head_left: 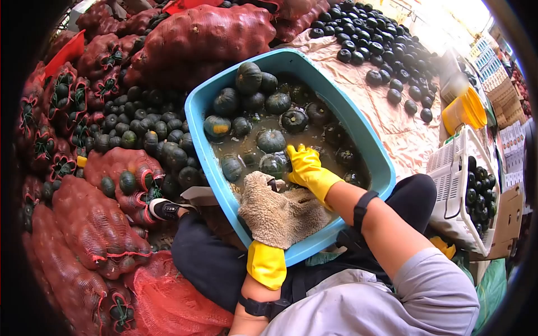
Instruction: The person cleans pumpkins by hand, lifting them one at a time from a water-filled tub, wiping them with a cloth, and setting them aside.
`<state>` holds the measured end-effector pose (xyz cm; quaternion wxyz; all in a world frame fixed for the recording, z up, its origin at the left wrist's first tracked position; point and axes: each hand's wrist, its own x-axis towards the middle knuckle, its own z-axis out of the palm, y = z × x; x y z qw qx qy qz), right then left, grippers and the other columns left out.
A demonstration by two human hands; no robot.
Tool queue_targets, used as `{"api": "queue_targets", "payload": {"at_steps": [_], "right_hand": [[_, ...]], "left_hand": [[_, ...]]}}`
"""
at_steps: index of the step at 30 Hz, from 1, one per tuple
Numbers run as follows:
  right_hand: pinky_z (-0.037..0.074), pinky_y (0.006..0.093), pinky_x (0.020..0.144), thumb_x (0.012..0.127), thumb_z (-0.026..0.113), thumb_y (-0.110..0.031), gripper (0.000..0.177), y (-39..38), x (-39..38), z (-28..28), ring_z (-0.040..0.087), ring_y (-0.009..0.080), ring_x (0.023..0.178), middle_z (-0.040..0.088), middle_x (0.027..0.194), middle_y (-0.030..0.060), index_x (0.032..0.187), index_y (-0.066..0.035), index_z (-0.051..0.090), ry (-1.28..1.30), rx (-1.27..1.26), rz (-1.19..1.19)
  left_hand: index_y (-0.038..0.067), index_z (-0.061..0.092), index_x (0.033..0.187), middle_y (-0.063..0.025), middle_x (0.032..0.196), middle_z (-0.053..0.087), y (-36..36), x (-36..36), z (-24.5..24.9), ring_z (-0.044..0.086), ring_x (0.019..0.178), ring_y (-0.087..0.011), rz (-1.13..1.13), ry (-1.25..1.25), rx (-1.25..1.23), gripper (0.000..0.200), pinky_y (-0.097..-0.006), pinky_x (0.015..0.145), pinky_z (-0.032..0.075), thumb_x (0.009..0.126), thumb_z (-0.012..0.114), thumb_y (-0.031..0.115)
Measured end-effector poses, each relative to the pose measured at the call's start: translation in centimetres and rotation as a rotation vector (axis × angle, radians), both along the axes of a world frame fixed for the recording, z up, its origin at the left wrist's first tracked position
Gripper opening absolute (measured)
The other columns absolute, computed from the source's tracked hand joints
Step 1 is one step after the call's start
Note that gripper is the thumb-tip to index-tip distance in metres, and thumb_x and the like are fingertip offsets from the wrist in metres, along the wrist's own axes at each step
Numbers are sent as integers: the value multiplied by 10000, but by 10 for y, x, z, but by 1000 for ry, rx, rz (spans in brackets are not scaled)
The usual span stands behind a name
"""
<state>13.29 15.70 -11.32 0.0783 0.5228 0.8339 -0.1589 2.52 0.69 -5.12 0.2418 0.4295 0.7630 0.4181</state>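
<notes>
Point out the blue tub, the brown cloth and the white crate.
Blue tub (199,131): head view, on its left wall.
Brown cloth (280,217): head view, near its middle.
White crate (458,187): head view, on its slotted side.

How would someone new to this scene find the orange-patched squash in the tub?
Start with the big blue tub. Look near its left wall, about halfway up the picture, for a dark green squash. Its bright orange patch sets it apart from the plain dark squashes beside it.
</notes>
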Motion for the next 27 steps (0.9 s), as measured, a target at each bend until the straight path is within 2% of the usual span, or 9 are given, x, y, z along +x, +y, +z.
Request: {"api": "queue_targets", "payload": {"at_steps": [4, 7, 9, 12, 15, 21, 22, 25, 27], "right_hand": [[552, 436, 1043, 765, 888, -483, 891, 28, 21, 19, 711, 359, 1206, 731, 1308, 213, 1530, -145, 580, 190, -243, 116], [552, 371, 1029, 851, 871, -449, 842, 12, 55, 51, 709, 231, 1168, 735, 1312, 139, 1571, -160, 545, 897, -952, -141], [473, 423, 1149, 889, 875, -411, 852, -41, 64, 104, 614, 292, 1341, 619, 1478, 189, 1603, -147, 491, 797, -585, 160], [389, 464, 1243, 875, 904, -371, 830, -93, 62, 73, 474, 364, 1509, 477, 1624, 236, 1575, -145, 519, 914, -71, 229], [489, 423, 1139, 857, 884, -321, 704, -67, 49, 111, 611, 345, 1352, 617, 1442, 227, 1471, -113, 611, 1003, -539, -691], [431, 431, 1193, 927, 865, -308, 712, -125, 58, 85, 596, 275, 1340, 635, 1417, 126, 1540, -139, 544, 1299, -74, 34], [441, 423, 1181, 911, 876, -299, 733, -111, 65, 88, 588, 275, 1358, 627, 1426, 143, 1541, -130, 540, 1252, -418, -169], [513, 447, 1098, 888, 875, -313, 747, -68, 47, 52, 635, 317, 1325, 641, 1422, 200, 1527, -123, 539, 876, 197, -512], [425, 455, 1211, 869, 883, -330, 764, -106, 53, 94, 550, 381, 1412, 593, 1446, 252, 1508, -73, 553, 1131, -257, -530]], "left_hand": [[118, 656, 943, -67, 983, 718, 6, -7, 0, 741, 955, -263, -33, 271, -42, 94, -364, 833, 576, 896, 685, 42], [136, 686, 911, -79, 997, 725, 16, -9, 7, 741, 948, -264, -249, 594, -235, 20, -368, 834, 579, 911, 684, 116], [145, 739, 887, -113, 1035, 746, 40, -15, 33, 744, 937, -262, -670, 984, -564, 130, -391, 856, 585, 951, 683, 243], [126, 713, 911, -97, 919, 757, 20, 6, 16, 730, 778, -347, -158, 325, 397, 123, -402, 794, 580, 850, 745, 228], [123, 709, 958, -127, 914, 730, 8, 57, 20, 713, 866, -353, -267, 504, 333, 202, -454, 816, 550, 826, 757, 268], [53, 621, 1250, -128, 1171, 665, 4, 28, 10, 671, 1116, -300, -366, 105, 332, 447, -428, 1021, 535, 854, 776, 190], [50, 615, 1259, -130, 1185, 665, 2, 30, 12, 674, 1103, -318, -341, 114, 280, 520, -433, 1011, 536, 803, 820, 195], [40, 594, 1305, -127, 1226, 666, 0, 49, 44, 685, 1097, -336, -360, -155, 12, 713, -427, 997, 541, 682, 917, 167], [17, 553, 1387, -132, 1301, 648, 0, 45, 52, 666, 1191, -299, -342, -436, 117, 768, -397, 1061, 523, 706, 894, 118]]}}
